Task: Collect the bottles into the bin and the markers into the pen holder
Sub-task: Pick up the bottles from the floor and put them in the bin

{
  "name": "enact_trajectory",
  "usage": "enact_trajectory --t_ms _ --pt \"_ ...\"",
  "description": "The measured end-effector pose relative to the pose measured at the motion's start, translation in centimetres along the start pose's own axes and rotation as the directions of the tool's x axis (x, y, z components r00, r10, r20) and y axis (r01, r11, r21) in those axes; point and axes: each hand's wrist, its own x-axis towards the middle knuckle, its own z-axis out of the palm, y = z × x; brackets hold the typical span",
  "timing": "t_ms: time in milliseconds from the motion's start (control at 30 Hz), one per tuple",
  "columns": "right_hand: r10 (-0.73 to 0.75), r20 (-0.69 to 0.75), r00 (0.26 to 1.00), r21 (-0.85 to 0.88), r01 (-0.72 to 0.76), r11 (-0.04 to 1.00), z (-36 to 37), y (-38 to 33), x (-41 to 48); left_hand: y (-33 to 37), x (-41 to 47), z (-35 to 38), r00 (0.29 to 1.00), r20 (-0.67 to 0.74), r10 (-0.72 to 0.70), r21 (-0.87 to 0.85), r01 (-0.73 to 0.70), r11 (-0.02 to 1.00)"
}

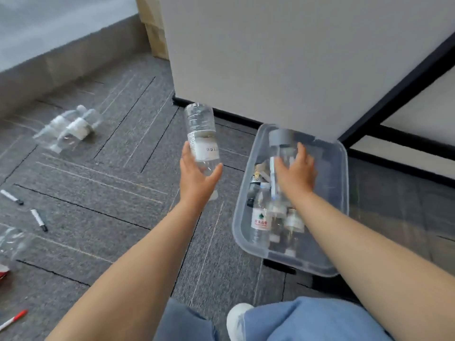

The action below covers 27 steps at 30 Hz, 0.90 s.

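Jeans (307, 321) and a white shoe (237, 318) sit nearest. On the carpet (110, 180) at left lie a red marker (13, 319) and two black-tipped markers (39, 219). The left hand (197, 179) grips a clear bottle (202, 136), thumb and fingers curled round its lower end, in the air left of the bin (344, 193). The right hand (296, 171) wraps a capped bottle (280, 139) over the bin (a heap of bottles (261, 219) lies inside). Farther left, two far bottles (71, 126) rest on the carpet.
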Motion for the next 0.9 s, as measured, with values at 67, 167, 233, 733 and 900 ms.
enact_trajectory --t_ms 67,167,233,733,900 --pt "0.045 0.025 0.999 -0.047 -0.044 0.998 -1.3 1.5 -0.1 1.5 -0.3 1.7 0.994 0.085 0.062 -0.028 -0.06 0.998" --pt "0.011 -0.05 0.999 0.026 -0.01 1.0 -3.3 2.2 0.1 3.6 -1.2 4.2 0.959 0.245 0.144 -0.059 -0.134 0.989" --pt "0.01 -0.092 0.996 0.097 -0.002 0.995 -4.3 2.3 0.2 4.8 -2.2 5.8 0.932 0.316 0.18 -0.05 -0.173 0.984" --pt "-0.148 0.244 0.958 0.18 0.106 0.978 0.1 -3.3 -3.3 2.8 -1.7 0.0 0.975 0.218 0.037 0.288 -0.101 0.952" --pt "-0.301 0.474 0.827 0.105 0.287 0.952 5.8 -11.1 -8.2 -0.7 -2.2 -11.3 0.998 -0.056 -0.038 0.245 0.05 0.968"
